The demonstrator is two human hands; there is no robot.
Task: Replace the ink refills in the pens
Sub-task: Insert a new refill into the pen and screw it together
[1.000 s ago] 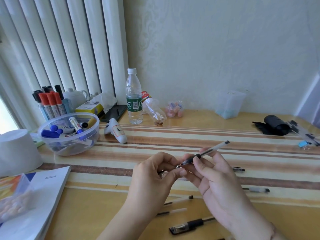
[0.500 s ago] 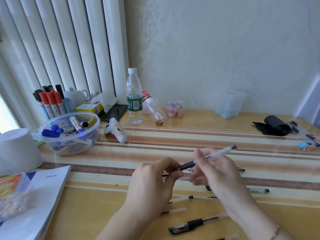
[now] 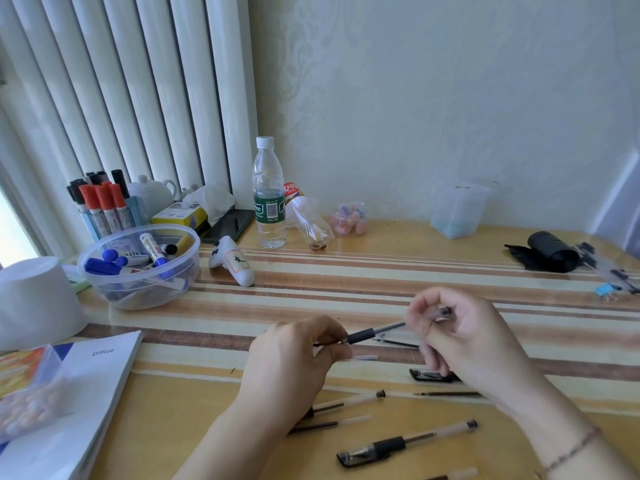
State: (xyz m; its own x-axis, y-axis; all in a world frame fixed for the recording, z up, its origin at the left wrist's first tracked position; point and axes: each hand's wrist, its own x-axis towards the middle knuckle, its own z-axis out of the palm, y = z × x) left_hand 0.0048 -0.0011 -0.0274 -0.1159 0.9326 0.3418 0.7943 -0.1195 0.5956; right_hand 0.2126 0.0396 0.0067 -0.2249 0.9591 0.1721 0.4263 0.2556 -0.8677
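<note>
Pen held over striped table, btwn my hands: left hand pinches tip end, right hand curled round back end. Spare pens + refills below it; water bottle far behind, by wall.

At the lower left of the frame, the white booklet beside my arm carries the word "Office" in grey on its cover. Up near the middle, my water bottle wears a green label with a barcode; its white lettering is too blurred to read. The tipped bottle next to it has a red label with characters I cannot make out. The white remote bears a dark mark, unreadable.
</note>
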